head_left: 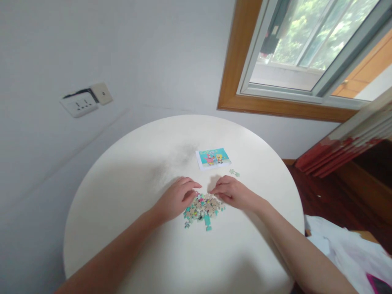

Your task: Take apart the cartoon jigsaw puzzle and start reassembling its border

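A heap of small jigsaw pieces (202,209), mostly teal and tan, lies in the middle of a round white table (128,192). My left hand (177,199) rests palm down at the heap's left edge, fingers curled onto the pieces. My right hand (230,192) lies at the heap's right edge, its fingers bent over the top pieces. What, if anything, the fingertips pinch is hidden. A small cartoon picture card (213,158) lies flat just beyond the hands. Two loose pieces (234,173) sit between the card and my right hand.
A white wall with a socket plate (80,104) stands behind the table. A wood-framed window (294,61) is at the upper right. Red and white curtain folds (343,143) hang to the right above a dark wooden floor. White cloth (346,249) lies at the lower right.
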Demonstrator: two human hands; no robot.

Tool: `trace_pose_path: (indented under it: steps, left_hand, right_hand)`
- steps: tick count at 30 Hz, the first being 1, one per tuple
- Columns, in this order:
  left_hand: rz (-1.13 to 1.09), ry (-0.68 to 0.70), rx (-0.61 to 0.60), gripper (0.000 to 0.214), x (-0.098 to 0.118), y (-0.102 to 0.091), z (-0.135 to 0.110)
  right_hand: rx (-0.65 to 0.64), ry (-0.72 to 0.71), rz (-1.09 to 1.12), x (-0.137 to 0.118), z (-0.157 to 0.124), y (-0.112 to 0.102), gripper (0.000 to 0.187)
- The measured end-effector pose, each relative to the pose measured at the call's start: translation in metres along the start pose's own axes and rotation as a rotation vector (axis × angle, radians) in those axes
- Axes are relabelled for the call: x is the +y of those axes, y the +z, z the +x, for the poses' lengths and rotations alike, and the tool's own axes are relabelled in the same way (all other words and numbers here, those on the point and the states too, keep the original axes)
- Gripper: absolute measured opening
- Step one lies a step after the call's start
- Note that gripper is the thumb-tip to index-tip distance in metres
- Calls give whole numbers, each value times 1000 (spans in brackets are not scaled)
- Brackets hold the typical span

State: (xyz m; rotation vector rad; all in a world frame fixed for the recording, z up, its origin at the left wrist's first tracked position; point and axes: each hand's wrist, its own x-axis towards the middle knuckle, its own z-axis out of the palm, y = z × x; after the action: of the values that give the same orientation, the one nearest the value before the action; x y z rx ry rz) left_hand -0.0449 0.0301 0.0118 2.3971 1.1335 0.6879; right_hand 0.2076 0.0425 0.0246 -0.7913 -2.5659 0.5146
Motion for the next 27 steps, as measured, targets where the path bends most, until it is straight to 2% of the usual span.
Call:
trace_pose_path:
  steps: [5,10,17,27]
  left_hand:
    - [-32,46,-82,29,7,-1,-4]
    - [-3,75,-173,40,12,2,-5]
    - [7,87,-163,33,7,4,-5]
    - [11,97,-165,32,7,3,-5]
  right_hand:
    - [-85,3,85,1,-6,-10,28]
    - [-116,4,67,-1,-7,-13,27]
    - [-105,2,61,-2,-4,-10,19]
    - [-83,-8,121,-1,-3,-13,18]
